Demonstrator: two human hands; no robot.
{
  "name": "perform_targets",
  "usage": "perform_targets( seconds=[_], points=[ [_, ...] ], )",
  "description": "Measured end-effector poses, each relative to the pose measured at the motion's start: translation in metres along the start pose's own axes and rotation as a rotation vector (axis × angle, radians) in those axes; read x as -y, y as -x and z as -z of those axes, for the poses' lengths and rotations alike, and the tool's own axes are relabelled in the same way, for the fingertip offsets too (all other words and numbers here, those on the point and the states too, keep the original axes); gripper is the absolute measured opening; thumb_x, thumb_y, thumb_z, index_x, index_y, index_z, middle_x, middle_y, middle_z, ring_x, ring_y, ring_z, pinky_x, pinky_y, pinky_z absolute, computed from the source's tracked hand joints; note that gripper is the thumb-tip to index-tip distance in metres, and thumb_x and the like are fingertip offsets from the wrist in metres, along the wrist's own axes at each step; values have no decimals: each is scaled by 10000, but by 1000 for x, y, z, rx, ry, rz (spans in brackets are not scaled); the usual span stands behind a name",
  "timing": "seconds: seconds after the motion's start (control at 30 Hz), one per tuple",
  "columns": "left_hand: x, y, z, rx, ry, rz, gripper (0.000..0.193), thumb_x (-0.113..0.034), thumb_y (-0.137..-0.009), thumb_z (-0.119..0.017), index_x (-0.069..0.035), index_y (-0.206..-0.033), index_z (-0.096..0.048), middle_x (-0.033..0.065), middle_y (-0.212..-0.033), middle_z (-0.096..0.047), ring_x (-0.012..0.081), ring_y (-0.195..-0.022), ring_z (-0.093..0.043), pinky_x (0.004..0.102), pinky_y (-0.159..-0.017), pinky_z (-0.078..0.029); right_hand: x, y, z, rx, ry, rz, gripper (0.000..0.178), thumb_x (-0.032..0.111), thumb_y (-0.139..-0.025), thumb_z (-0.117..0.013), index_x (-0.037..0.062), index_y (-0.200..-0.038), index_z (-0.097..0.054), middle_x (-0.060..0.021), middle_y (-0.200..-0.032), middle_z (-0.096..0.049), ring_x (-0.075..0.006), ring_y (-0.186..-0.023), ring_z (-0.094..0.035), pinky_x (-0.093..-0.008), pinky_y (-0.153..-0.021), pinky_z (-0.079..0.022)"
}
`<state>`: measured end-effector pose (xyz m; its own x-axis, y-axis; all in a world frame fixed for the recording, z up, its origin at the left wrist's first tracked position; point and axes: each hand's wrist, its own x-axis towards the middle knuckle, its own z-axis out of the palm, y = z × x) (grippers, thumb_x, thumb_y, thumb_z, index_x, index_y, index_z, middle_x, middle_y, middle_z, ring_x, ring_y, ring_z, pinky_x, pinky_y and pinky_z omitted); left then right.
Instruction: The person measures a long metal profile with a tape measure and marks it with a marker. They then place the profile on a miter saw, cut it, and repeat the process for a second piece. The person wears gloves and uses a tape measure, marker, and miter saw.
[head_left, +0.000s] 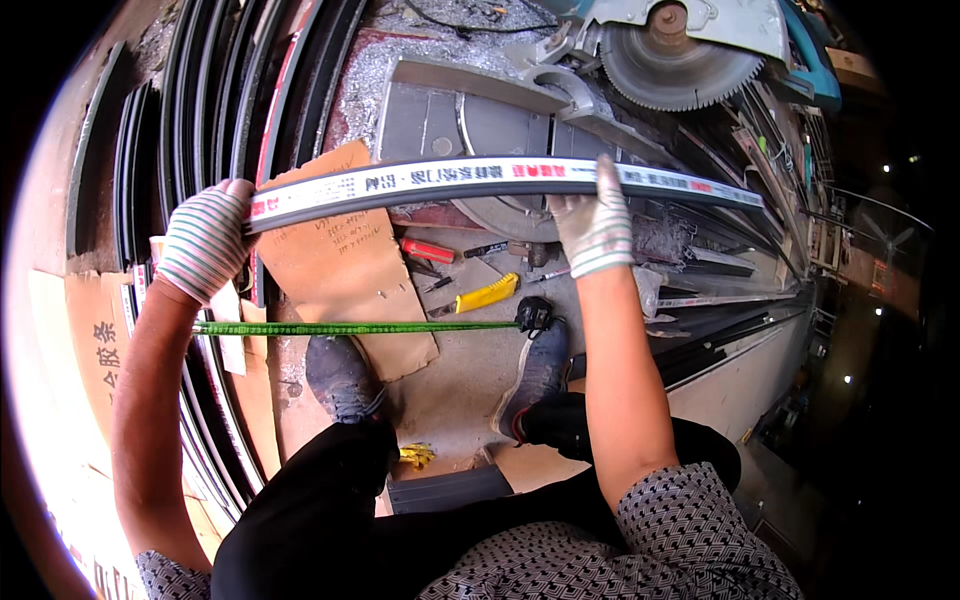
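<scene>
Profile strip [480,178] is held level w/ both gloved hands clamped: left hand [205,240] at end, right hand [595,225] mid-length. Should be kept square to far saw blade [675,60], approx. parallel to green tape [350,327].

A long metal profile [500,180] wrapped in white printed film is held level across the view, its end gripped by the gloved left hand [205,240] and its middle by the gloved right hand [595,225]. Below it, a green tape measure [350,327] is stretched over the floor [450,380]. A circular saw blade [670,65] is seen beyond, with a yellow utility knife [487,294] near the shoes.
</scene>
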<state>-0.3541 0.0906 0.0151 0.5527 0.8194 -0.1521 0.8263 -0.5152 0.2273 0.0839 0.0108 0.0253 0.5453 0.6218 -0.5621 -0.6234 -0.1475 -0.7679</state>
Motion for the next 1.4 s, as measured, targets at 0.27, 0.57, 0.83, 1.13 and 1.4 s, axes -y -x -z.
perform_targets(
  seconds=[0.27, 0.57, 0.83, 1.13, 1.4],
  points=[
    [37, -49, -8, -50, -130, -65, 322, -150, -779, -793, -71, -1027, -605, 136, -911, -634, 353, -899, -645, 434, -798, -530, -21, -35, 9, -27, 174, -257, 479, 411, -911, -780, 57, -1174, -593, -138, -988, -703, -269, -853, -721, -351, -634, -641],
    [59, -73, 3, -75, -198, -68, 394, -70, -763, -794, -82, -1091, -575, 132, -955, -629, 365, -940, -633, 445, -826, -523, -18, -43, 5, -37, 346, -389, 368, 409, -950, -730, 61, -1019, -634, -138, -838, -728, -279, -693, -735, -352, -542, -629],
    [72, -81, -15, -40, -223, -37, 393, -102, -771, -811, -88, -1089, -579, 133, -1024, -632, 357, -1005, -637, 458, -862, -533, -30, 15, 27, 101, 746, -70, 276, 318, -1022, -651, 42, -1017, -656, -73, -817, -715, -156, -676, -693, -287, -589, -580],
    [71, -73, -14, -126, -214, -21, 512, -189, -823, -808, -88, -1273, -586, 142, -1111, -659, 359, -1061, -631, 443, -959, -501, -69, 99, 168, 175, 1592, 487, 258, 224, -883, -742, 33, -1033, -655, -135, -920, -678, -266, -840, -661, -401, -805, -552],
    [65, -58, -4, -311, -190, -72, 841, -180, -747, -859, -137, -1493, -473, 151, -1404, -562, 369, -1288, -533, 462, -1129, -421, -84, 95, 199, 358, 2154, 485, 853, 250, -741, -837, 69, -1470, -432, -207, -1439, -445, -398, -1303, -463, -522, -1084, -418]
  ],
)
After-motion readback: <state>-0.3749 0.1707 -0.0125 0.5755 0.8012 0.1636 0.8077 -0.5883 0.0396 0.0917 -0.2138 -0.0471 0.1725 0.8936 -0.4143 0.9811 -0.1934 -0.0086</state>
